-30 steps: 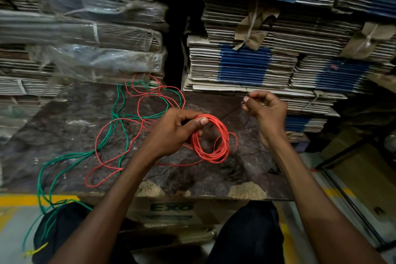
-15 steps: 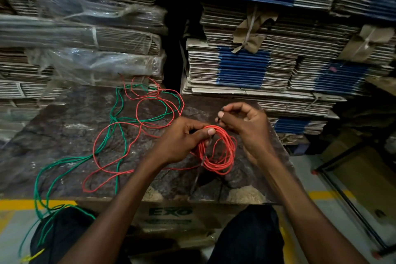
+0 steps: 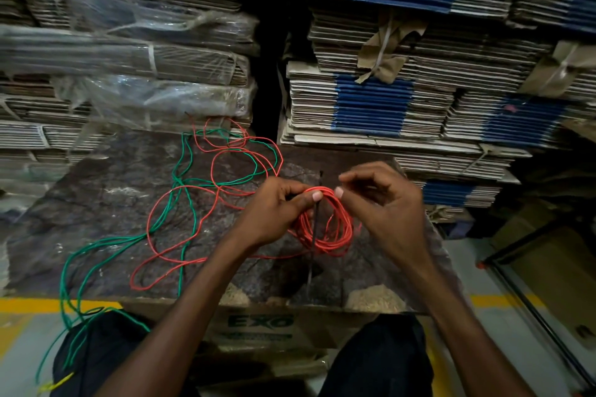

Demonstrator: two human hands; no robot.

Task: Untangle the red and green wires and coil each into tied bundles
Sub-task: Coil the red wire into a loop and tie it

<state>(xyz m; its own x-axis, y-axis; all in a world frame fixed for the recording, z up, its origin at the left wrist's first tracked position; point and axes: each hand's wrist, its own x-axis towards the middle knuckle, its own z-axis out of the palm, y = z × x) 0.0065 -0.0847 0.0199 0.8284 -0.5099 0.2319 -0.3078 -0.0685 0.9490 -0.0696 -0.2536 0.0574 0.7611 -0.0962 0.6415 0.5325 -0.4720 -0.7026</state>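
Note:
My left hand (image 3: 274, 213) grips a small coil of red wire (image 3: 338, 237) above the dark tabletop (image 3: 96, 203), its thumb pressing a thin black tie (image 3: 312, 245) against the coil. The tie runs upright across the coil, and its top end sticks up free. My right hand (image 3: 383, 206) is just right of the left, fingers curled, thumb and forefinger pinching the coil's top. The rest of the red wire (image 3: 161, 213) trails left in loose loops, crossed with the green wire (image 3: 182, 167), which hangs off the table's front edge.
Stacks of flattened cardboard (image 3: 403, 100) wall off the back and right; plastic-wrapped bundles (image 3: 129, 51) are at back left. A cardboard box (image 3: 261, 325) sits under the table front. A yellow floor line (image 3: 29, 303) runs below.
My right hand came in from the right to the coil, bringing the black tie. The tie now lies upright across the coil under my left thumb.

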